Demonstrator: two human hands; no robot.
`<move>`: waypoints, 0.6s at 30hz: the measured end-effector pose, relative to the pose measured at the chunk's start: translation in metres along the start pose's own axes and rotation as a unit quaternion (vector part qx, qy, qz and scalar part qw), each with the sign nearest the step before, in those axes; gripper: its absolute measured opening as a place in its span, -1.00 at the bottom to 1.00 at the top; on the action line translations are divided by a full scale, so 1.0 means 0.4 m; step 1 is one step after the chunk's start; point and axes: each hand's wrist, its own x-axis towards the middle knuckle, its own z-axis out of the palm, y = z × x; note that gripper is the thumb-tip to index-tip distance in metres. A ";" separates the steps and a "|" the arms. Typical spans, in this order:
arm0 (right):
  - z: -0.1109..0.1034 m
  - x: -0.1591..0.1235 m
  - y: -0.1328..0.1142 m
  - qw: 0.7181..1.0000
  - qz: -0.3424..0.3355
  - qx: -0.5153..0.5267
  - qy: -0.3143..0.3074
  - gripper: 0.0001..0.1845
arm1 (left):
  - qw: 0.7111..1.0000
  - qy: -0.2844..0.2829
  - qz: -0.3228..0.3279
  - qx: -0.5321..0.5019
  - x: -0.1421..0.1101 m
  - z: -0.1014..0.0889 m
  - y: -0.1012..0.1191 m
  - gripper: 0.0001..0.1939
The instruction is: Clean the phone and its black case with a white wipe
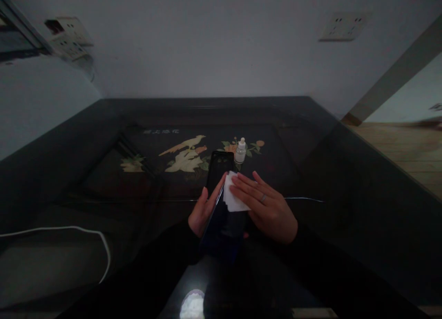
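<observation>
A dark, glossy smartphone (221, 234) is held tilted in my left hand (203, 211), whose fingers lie along its left edge and partly behind it. With its fingers stretched flat, my right hand (271, 208) presses a white wipe (235, 194) onto the phone's upper part. Its thumb is mostly hidden. A ring sits on one finger. Just beyond the hands, a black phone-shaped slab (221, 162) lies on the table; I cannot tell whether it is a phone or a case. Beside it stands a small clear bottle (240, 153) with a white cap, upright.
The dark, shiny table (328, 171) bears a bird-and-flower picture and meets the wall at the back. A white cable (76, 227) curves at the left. Wall sockets (347, 26) show at right and upper left. A light reflects near the front.
</observation>
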 end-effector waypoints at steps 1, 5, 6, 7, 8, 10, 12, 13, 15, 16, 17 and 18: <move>-0.003 -0.002 0.004 1.000 0.008 0.003 0.009 -0.51 | 1.000 -0.003 0.004 0.003 -0.003 0.002 0.005 -0.40; -0.008 -0.008 0.008 1.000 0.006 0.014 0.026 -0.52 | 1.000 -0.009 0.016 -0.002 -0.004 -0.003 0.023 -0.42; -0.007 -0.009 0.006 0.999 -0.004 0.019 0.025 -0.54 | 1.000 -0.004 0.024 -0.006 -0.001 -0.006 0.025 -0.42; -0.005 -0.009 0.002 0.999 -0.016 0.023 0.021 -0.56 | 0.999 0.004 0.032 -0.010 0.004 -0.010 0.026 -0.41; -0.002 -0.009 -0.002 0.999 -0.029 0.027 0.013 -0.57 | 0.999 0.015 0.038 -0.013 0.008 -0.013 0.025 -0.40; 0.005 -0.008 -0.010 0.998 -0.048 0.028 -0.006 -0.59 | 0.998 0.035 0.041 -0.015 0.018 -0.018 0.019 -0.37; 0.012 -0.007 -0.014 0.998 -0.050 0.022 -0.024 -0.60 | 0.999 0.042 0.024 -0.015 0.026 -0.020 0.008 -0.37; 0.015 -0.006 -0.015 0.998 -0.046 0.017 -0.028 -0.59 | 0.999 0.043 0.021 -0.014 0.028 -0.021 0.002 -0.37; 0.018 -0.006 -0.013 0.999 -0.030 0.007 -0.029 -0.58 | 0.999 0.040 0.019 -0.007 0.027 -0.022 -0.008 -0.40; 0.018 -0.006 -0.011 0.999 -0.019 0.003 -0.026 -0.58 | 0.999 0.034 0.019 -0.003 0.025 -0.021 -0.011 -0.41; 0.018 -0.006 -0.008 1.000 -0.007 -0.002 -0.019 -0.57 | 0.999 0.026 0.020 0.003 0.022 -0.021 -0.013 -0.42; 0.017 -0.007 -0.004 1.000 0.005 -0.006 -0.011 -0.56 | 1.000 0.014 0.020 0.010 0.017 -0.020 -0.012 -0.42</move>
